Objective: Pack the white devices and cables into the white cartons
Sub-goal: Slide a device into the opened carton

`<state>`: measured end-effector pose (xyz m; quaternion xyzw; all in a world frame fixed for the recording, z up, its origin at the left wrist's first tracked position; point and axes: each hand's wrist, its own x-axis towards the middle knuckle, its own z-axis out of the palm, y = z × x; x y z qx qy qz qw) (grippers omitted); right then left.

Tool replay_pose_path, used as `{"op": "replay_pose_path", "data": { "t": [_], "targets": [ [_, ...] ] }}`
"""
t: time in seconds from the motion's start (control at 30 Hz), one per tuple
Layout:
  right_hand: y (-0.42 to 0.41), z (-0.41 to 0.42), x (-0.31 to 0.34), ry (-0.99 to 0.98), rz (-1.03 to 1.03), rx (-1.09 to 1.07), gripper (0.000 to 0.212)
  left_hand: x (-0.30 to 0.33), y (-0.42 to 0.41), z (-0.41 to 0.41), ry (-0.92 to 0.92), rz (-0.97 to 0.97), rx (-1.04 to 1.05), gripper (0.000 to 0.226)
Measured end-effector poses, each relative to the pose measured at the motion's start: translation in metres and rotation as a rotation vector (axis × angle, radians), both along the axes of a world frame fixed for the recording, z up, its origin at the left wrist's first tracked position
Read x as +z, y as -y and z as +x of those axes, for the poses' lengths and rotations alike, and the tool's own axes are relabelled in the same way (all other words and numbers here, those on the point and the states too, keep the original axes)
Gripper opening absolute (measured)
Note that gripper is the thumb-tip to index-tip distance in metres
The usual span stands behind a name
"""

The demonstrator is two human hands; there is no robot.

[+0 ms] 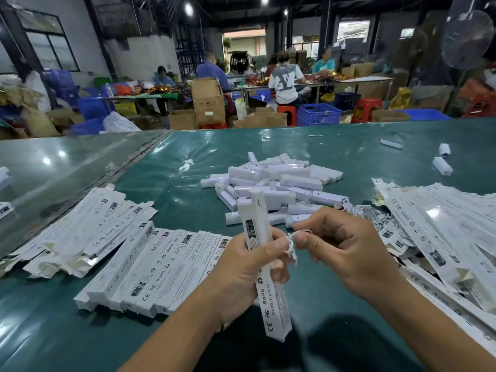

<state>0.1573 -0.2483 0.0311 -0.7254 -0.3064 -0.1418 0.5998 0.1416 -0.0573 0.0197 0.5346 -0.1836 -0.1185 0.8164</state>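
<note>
At lower centre, the left hand (241, 267) grips a long white printed cardboard carton (264, 267), held nearly upright above the green table (174, 170). The right hand (346, 245) pinches a small white coiled cable (291, 245) just beside it.

Both hands (243, 267) (346, 248) curled, fingertips together

White carton (264, 267), black print; white devices (273, 183); green table (188, 205).
</note>
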Motion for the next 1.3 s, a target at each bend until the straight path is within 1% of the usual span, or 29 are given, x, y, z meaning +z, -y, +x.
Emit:
{"op": "replay_pose_path", "data": {
  "t": [0.1, 0.2, 0.3, 0.37, 0.43, 0.5, 0.53, 0.57, 0.6, 0.67, 0.73, 0.77, 0.83, 0.87, 0.93, 1.03, 1.1, 1.2, 1.23, 1.3],
  "targets": [
    [-0.006, -0.004, 0.001, 0.04, 0.006, -0.042, 0.023, -0.001, 0.001, -0.001, 0.02, 0.013, -0.017, 0.022],
    [-0.01, -0.008, 0.002, 0.066, 0.031, -0.029, 0.017, -0.001, 0.0, 0.0, 0.045, -0.002, 0.07, 0.03],
    [-0.012, -0.014, 0.005, 0.104, 0.022, 0.05, 0.021, -0.006, 0.001, 0.002, 0.022, -0.017, 0.172, 0.039],
    [-0.012, -0.016, 0.005, 0.157, -0.015, 0.033, 0.021, -0.007, 0.002, 0.003, 0.024, -0.024, 0.177, 0.04],
    [-0.009, -0.014, 0.004, 0.2, -0.056, 0.001, 0.015, -0.007, 0.005, 0.002, 0.052, -0.01, 0.184, 0.038],
    [-0.007, -0.011, 0.005, 0.153, -0.033, -0.022, 0.013, -0.003, 0.006, 0.002, 0.041, 0.001, 0.262, 0.044],
    [-0.006, -0.011, 0.006, 0.103, 0.016, -0.032, 0.013, -0.001, 0.005, 0.001, 0.037, 0.012, 0.319, 0.047],
    [-0.004, -0.01, 0.009, 0.052, 0.085, -0.036, 0.014, 0.003, 0.003, 0.0, 0.073, 0.067, 0.387, 0.048],
    [-0.002, -0.009, 0.012, 0.017, 0.161, -0.034, 0.016, 0.007, -0.001, -0.002, 0.157, 0.174, 0.461, 0.045],
    [0.003, -0.01, 0.022, -0.009, 0.286, -0.028, 0.02, 0.015, -0.008, -0.005, 0.394, 0.409, 0.571, 0.03],
    [0.008, -0.013, 0.031, 0.014, 0.358, -0.02, 0.024, 0.02, -0.014, -0.006, 0.601, 0.643, 0.657, 0.028],
    [0.009, -0.017, 0.035, 0.036, 0.362, -0.015, 0.025, 0.02, -0.015, -0.005, 0.678, 0.756, 0.706, 0.031],
    [0.008, -0.024, 0.037, 0.094, 0.303, -0.001, 0.019, 0.018, -0.014, -0.005, 0.752, 0.94, 0.778, 0.041],
    [0.007, -0.026, 0.037, 0.13, 0.252, -0.001, 0.017, 0.016, -0.014, -0.004, 0.788, 1.031, 0.804, 0.044],
    [0.005, -0.028, 0.035, 0.227, 0.099, -0.058, 0.01, 0.012, -0.012, -0.003, 0.892, 1.179, 0.866, 0.04],
    [0.005, -0.024, 0.033, 0.388, -0.171, -0.251, 0.014, 0.01, -0.011, -0.002, 0.966, 1.233, 0.918, 0.037],
    [0.004, -0.021, 0.031, 0.419, -0.26, -0.288, 0.016, 0.009, -0.009, -0.001, 0.997, 1.248, 0.929, 0.041],
    [-0.001, -0.021, 0.025, 0.4, -0.32, -0.287, 0.014, 0.007, -0.007, -0.001, 1.017, 1.248, 0.916, 0.043],
    [-0.004, -0.021, 0.023, 0.373, -0.311, -0.296, 0.012, 0.006, -0.006, -0.001, 1.008, 1.245, 0.908, 0.044],
    [-0.006, -0.023, 0.019, 0.271, -0.229, -0.302, 0.007, 0.005, -0.005, -0.002, 0.987, 1.237, 0.91, 0.044]
  ]
}}
